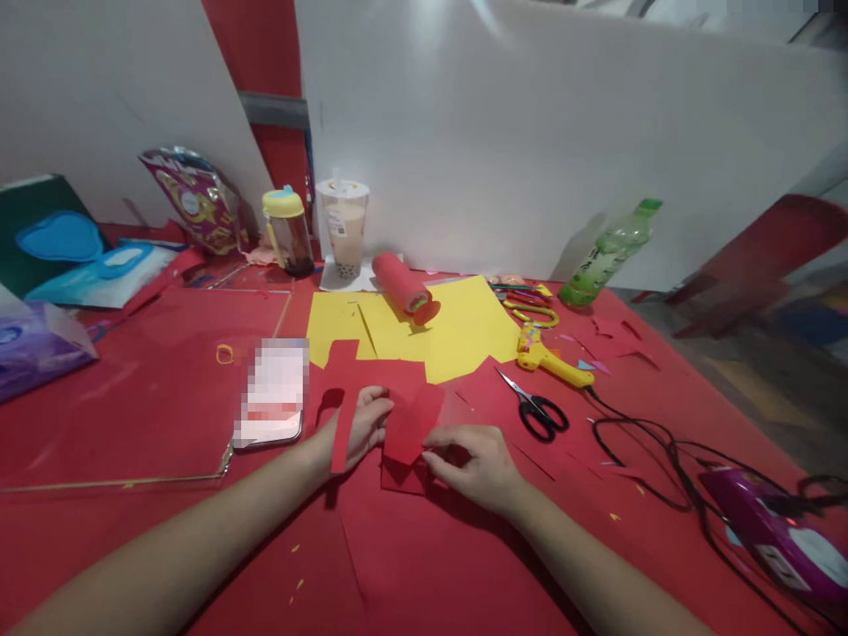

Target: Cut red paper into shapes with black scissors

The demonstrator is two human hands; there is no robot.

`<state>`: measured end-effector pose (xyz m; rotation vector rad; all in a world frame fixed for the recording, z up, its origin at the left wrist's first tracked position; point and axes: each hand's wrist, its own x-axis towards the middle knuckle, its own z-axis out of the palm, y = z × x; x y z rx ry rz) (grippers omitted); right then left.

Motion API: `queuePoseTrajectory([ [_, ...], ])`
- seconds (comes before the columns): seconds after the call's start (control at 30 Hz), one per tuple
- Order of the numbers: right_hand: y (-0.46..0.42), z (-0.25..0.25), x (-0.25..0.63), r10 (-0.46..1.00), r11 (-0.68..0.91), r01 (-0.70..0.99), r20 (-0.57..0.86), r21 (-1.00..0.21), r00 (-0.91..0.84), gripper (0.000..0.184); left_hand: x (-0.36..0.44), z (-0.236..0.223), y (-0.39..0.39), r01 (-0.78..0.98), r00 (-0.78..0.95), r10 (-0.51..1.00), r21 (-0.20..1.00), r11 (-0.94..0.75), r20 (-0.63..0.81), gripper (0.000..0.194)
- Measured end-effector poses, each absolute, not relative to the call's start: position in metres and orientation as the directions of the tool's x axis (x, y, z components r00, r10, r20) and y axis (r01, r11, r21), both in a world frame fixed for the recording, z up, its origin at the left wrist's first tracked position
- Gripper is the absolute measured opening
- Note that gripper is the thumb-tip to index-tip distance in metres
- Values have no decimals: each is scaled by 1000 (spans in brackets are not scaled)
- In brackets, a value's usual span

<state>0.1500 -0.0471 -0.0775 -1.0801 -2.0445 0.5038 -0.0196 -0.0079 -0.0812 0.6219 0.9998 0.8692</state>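
Observation:
Over the red table, my left hand [368, 422] has its fingers curled at the left edge of a small piece of red paper [412, 415]. A long red paper strip [345, 415], wider at its top end, crosses in front of this hand. My right hand [478, 461] pinches the lower right edge of the same red paper between thumb and forefinger. Another red sheet lies underneath, its outline hard to tell from the table. To the right rest black-handled scissors [538, 411], blades closed, and a yellow glue gun [553, 360].
Behind lie yellow paper sheets [464, 340] with a red paper roll [401, 284] on them. A phone [275, 393] is at left. A milk tea cup [344, 234], a yellow-lidded bottle [289, 234] and a green bottle [606, 258] stand behind. Cables run to a purple device [772, 530].

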Motion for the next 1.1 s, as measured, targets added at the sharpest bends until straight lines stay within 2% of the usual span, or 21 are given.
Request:
queuePoseTrajectory([
  [0.3, -46, -78, 145, 937, 335, 586, 193, -738, -293, 13, -18, -79, -8, -378, 230, 848, 759, 531, -479, 17],
  [0.6, -45, -78, 141, 947, 291, 599, 134, -746, -293, 11, -17, -89, -8, -437, 233, 876, 760, 482, -422, 22],
  [1.1, -47, -81, 137, 947, 298, 614, 144, -731, -288, 10, -17, -86, -14, -468, 281, 907, 780, 415, -314, 31],
])
